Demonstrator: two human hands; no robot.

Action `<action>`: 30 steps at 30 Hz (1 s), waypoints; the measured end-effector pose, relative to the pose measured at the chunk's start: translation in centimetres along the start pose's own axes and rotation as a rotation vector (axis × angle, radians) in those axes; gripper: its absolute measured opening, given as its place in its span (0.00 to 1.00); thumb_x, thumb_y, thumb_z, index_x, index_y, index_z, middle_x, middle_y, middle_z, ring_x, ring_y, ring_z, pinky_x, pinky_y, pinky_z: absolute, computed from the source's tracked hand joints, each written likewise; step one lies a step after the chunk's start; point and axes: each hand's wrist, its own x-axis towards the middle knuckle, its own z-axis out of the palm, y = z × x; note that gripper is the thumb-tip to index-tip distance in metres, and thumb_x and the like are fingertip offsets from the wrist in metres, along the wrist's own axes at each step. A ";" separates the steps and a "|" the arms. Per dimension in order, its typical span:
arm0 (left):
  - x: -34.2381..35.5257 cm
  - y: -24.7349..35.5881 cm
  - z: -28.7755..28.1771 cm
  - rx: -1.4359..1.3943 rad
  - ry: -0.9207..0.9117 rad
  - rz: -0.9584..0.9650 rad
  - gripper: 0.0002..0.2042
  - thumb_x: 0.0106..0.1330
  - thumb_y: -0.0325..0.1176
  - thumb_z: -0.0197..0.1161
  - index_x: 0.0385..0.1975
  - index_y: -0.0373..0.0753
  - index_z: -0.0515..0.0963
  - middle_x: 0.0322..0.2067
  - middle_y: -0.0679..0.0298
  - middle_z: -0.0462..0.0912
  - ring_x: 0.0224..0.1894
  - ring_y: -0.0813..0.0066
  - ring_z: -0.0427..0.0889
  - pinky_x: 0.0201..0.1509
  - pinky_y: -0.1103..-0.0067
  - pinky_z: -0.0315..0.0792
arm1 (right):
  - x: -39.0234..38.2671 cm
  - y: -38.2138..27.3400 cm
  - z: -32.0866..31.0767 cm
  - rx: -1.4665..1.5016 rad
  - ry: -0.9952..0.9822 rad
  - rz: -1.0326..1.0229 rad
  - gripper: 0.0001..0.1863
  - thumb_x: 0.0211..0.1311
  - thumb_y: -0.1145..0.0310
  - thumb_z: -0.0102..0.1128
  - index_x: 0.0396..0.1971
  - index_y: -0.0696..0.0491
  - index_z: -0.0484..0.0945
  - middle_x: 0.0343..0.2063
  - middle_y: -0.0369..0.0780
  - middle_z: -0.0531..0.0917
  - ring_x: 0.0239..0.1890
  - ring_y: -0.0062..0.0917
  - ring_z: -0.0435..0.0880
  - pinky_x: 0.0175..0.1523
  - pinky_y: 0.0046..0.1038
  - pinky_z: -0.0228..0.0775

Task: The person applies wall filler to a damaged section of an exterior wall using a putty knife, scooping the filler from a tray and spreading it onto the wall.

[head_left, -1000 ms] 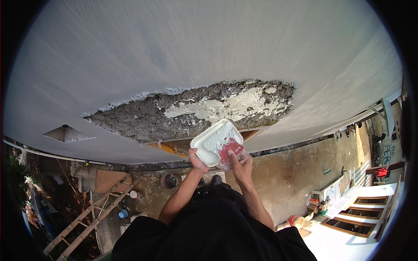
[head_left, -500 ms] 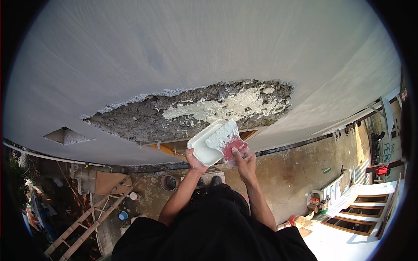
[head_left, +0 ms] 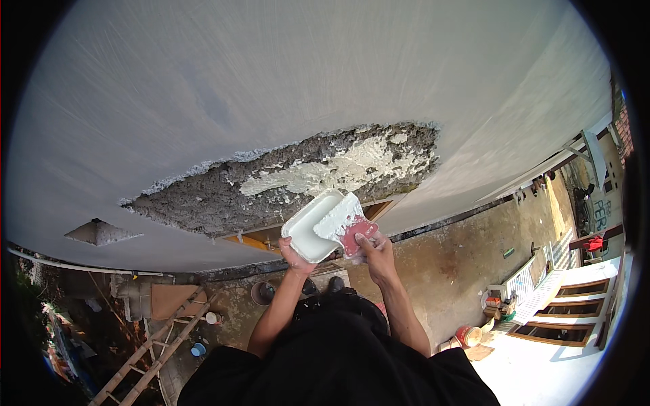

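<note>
Left hand [head_left: 296,256] grips white plaster tray [head_left: 313,225], tray at 1 o'clock from it. Right hand [head_left: 376,252] clasps red trowel [head_left: 347,225], blade at 11 o'clock, overlapping the tray rim.

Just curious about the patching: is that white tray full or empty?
Partly filled: the white tray in the left hand shows smooth white plaster inside, and the scraper is coated too.

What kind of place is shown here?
Probably an outdoor building site, seen from high on a wall: a rough broken patch in white plaster, a wooden ladder and a bucket on the ground below.
</note>
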 end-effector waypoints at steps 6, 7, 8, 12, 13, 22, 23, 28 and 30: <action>0.2 -0.2 -0.2 0.045 0.000 0.052 0.39 0.52 0.57 0.48 0.62 0.35 0.63 0.60 0.54 0.69 0.61 0.54 0.69 0.64 0.60 0.63 | -0.3 -0.2 -0.7 0.022 0.031 -0.058 0.08 0.65 0.71 0.57 0.41 0.56 0.78 0.27 0.35 0.84 0.22 0.16 0.82 0.25 0.17 0.75; 0.1 -0.2 -0.1 0.047 -0.001 0.051 0.39 0.52 0.56 0.48 0.62 0.36 0.63 0.60 0.54 0.69 0.61 0.54 0.69 0.64 0.60 0.63 | -0.3 -0.5 -0.9 0.025 0.039 -0.065 0.08 0.65 0.71 0.57 0.41 0.56 0.78 0.27 0.35 0.84 0.22 0.16 0.82 0.25 0.17 0.75; 0.1 -0.3 0.0 0.049 -0.002 0.051 0.39 0.51 0.56 0.48 0.62 0.36 0.64 0.60 0.54 0.69 0.61 0.54 0.69 0.64 0.60 0.63 | -0.2 -1.0 -1.2 0.020 0.059 -0.066 0.08 0.65 0.72 0.57 0.41 0.57 0.78 0.28 0.36 0.84 0.23 0.17 0.82 0.26 0.18 0.75; -0.1 -0.3 0.4 0.018 -0.046 0.016 0.39 0.51 0.54 0.49 0.62 0.37 0.64 0.60 0.55 0.70 0.61 0.55 0.69 0.64 0.60 0.64 | 1.0 -4.1 -1.8 0.076 0.164 -0.107 0.08 0.64 0.72 0.56 0.41 0.57 0.78 0.28 0.37 0.84 0.22 0.18 0.83 0.26 0.18 0.76; -0.1 -0.4 0.4 0.019 -0.036 0.006 0.38 0.50 0.54 0.50 0.62 0.38 0.64 0.60 0.55 0.70 0.61 0.54 0.70 0.64 0.59 0.64 | 2.1 -4.9 -2.2 0.063 0.214 -0.155 0.07 0.64 0.73 0.55 0.39 0.60 0.77 0.27 0.39 0.84 0.22 0.20 0.83 0.25 0.19 0.78; -0.1 -0.4 0.2 0.019 -0.031 0.002 0.39 0.49 0.53 0.51 0.62 0.38 0.64 0.60 0.56 0.70 0.60 0.53 0.71 0.62 0.58 0.66 | 10.6 -17.1 2.6 0.220 0.321 -0.485 0.07 0.60 0.79 0.51 0.32 0.70 0.68 0.26 0.50 0.79 0.25 0.34 0.84 0.29 0.26 0.84; -0.1 -0.4 0.1 0.017 -0.015 0.005 0.39 0.49 0.53 0.51 0.62 0.38 0.64 0.60 0.56 0.70 0.60 0.53 0.71 0.62 0.58 0.66 | 10.8 -17.4 3.1 0.220 0.320 -0.487 0.07 0.60 0.79 0.51 0.32 0.70 0.68 0.26 0.50 0.79 0.25 0.34 0.84 0.29 0.26 0.84; -0.2 0.0 -0.3 0.008 -0.041 -0.003 0.39 0.49 0.53 0.52 0.62 0.39 0.64 0.60 0.56 0.70 0.60 0.53 0.71 0.62 0.58 0.66 | 9.7 -18.5 3.9 0.246 0.286 -0.560 0.07 0.59 0.79 0.52 0.31 0.70 0.68 0.25 0.51 0.78 0.23 0.35 0.84 0.28 0.25 0.84; -0.2 0.0 -0.4 0.014 -0.037 0.001 0.39 0.49 0.53 0.53 0.63 0.39 0.63 0.60 0.55 0.70 0.60 0.53 0.71 0.62 0.58 0.66 | 9.2 -18.5 3.6 0.233 0.282 -0.581 0.07 0.59 0.78 0.52 0.31 0.68 0.69 0.26 0.50 0.79 0.24 0.33 0.84 0.29 0.26 0.84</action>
